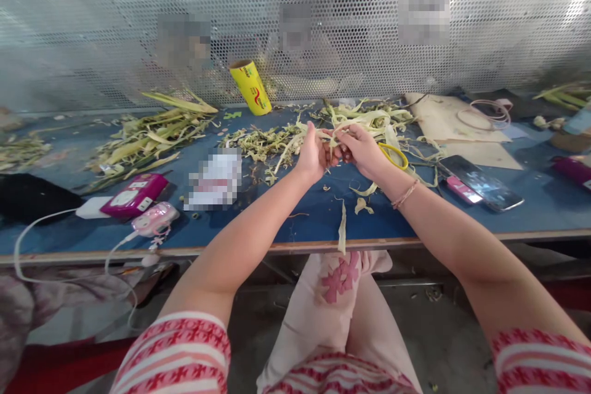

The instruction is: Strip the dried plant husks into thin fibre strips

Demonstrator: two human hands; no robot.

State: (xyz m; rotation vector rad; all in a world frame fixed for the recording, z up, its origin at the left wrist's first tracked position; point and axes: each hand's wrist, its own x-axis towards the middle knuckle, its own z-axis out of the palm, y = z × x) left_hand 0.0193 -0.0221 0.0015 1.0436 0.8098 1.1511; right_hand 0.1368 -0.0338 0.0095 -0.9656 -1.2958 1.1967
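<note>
Husk strips (333, 131) ran between both hands above the blue worktop (318, 215), pinched by the left hand (313, 157) fingers and the right hand (362, 151) fingers, at the far middle.

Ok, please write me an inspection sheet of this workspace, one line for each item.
Surface: blue table, wooden front edge, scraps scattered.
Job's things: pale leaf strips held between both hands; more strips piled behind.
Clutter: yellow roll, leaf pile, pink device, two phones, yellow scissors handle, cardboard.
Fingers: left hand and right hand both closed on the strips, close together above the table.
Cables: white cable runs from a white charger block over the table edge.
Surroundings: perforated metal screen behind; people beyond it, blurred.
</note>
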